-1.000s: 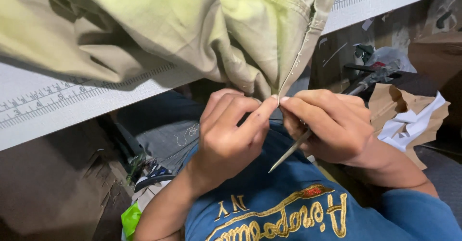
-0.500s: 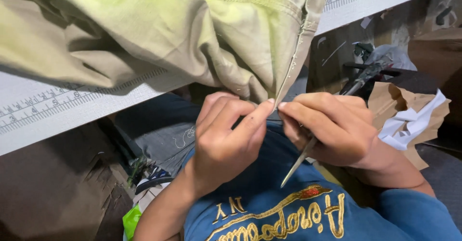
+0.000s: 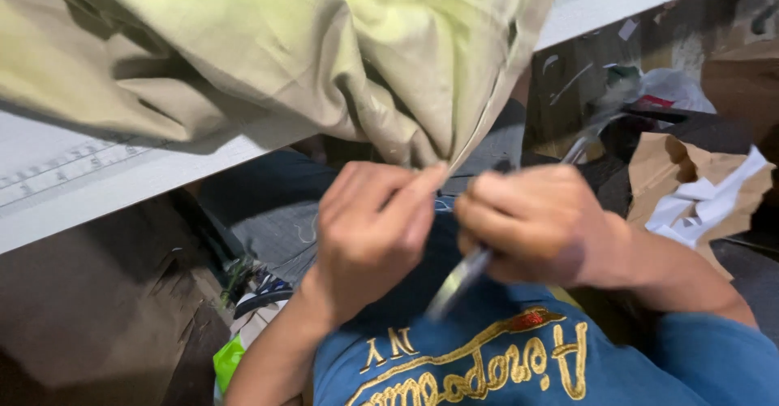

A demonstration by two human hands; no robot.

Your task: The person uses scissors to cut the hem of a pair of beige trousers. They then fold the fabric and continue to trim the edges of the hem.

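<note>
In the head view, much is blurred by motion, and the tip of the slim grey metal tool point(image 3: 457, 283) cannot be made out; its upper end is hidden inside the right hand point(image 3: 535, 223), so its kind cannot be told. The pale khaki-green cotton garment point(image 3: 284, 57) is cut off at the top and left edges, and only its lower folds and one stitched seam are seen. The seam's hanging corner is pinched between the thumb and forefinger of the left hand point(image 3: 369, 236), at about 12 o'clock from that hand. The right hand is clenched around the tool, whose shaft slants out toward 7 o'clock; the two hands lie just beside each other, at the middle of the frame.

The garment is soft, creased and matte, with a doubled hem. It is draped over the white flat table edge with printed ruler marks point(image 3: 97, 179), which runs across the frame. A blue T-shirt with yellow stitched lettering point(image 3: 487, 365) is seen at 6 o'clock. At 3 o'clock, crumpled brown and white paper point(image 3: 698, 191) lies on a dark, cluttered floor. Brown cardboard point(image 3: 89, 317) is seen at 8 o'clock.
</note>
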